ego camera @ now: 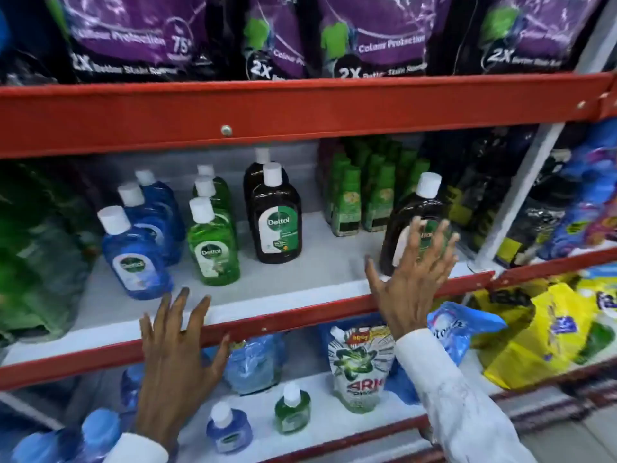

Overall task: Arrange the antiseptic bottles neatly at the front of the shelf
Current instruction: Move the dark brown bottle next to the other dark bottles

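Note:
On the white middle shelf stand rows of antiseptic bottles with white caps: a blue row at left, a green row beside it, and a dark brown pair in the middle. A single large dark brown bottle stands near the shelf's front right. My right hand is spread with fingers apart right in front of that bottle, fingertips over its label; contact is unclear. My left hand is spread below the blue and green rows, over the red shelf edge, holding nothing.
Small green bottles are packed behind the lone brown bottle. Purple detergent bags fill the shelf above. Green packs crowd the left end. Below lie detergent pouches, small blue and green bottles, and yellow bags.

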`<state>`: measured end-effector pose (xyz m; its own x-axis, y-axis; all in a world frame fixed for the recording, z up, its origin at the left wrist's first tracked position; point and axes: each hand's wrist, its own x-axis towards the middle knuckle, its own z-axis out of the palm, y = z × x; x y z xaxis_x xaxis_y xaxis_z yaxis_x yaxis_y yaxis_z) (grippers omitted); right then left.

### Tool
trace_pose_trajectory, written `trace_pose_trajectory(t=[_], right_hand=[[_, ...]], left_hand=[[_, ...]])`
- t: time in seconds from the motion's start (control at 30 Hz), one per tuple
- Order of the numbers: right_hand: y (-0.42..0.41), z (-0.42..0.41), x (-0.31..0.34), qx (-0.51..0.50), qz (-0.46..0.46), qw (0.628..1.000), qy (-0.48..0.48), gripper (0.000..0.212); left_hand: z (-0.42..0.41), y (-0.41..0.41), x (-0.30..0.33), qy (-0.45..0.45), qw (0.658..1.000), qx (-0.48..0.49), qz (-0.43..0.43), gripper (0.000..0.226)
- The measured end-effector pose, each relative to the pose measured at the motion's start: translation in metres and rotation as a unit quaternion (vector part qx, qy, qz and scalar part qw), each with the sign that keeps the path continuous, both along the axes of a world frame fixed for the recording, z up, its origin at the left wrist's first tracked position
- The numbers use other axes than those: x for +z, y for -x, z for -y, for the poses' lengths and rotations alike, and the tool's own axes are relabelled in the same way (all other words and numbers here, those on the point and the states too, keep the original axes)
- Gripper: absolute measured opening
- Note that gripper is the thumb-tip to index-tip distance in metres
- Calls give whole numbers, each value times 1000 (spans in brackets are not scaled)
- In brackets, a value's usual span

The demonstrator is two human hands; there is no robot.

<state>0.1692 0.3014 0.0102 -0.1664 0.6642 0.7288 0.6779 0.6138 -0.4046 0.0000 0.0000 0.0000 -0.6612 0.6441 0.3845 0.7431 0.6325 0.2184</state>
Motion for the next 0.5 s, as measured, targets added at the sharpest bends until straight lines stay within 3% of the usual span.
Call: trace_pose_trajectory(t=[0.1,0.2,0.4,0.5], right_hand=[[-2,-18,4,-10,-100,989,111,123],[1,-30,7,26,-141,975,173,125],[3,-16,14,30,-151,976,152,117],[18,18,22,88,-157,974,138,114]], left_hand=[[4,4,-7,7,1000,2,6,86],[10,10,-13,-6,1000,6,-5,85],[22,13,-19,-3,1000,16,-13,74],[23,9,-21,17,999,13,-24,79]])
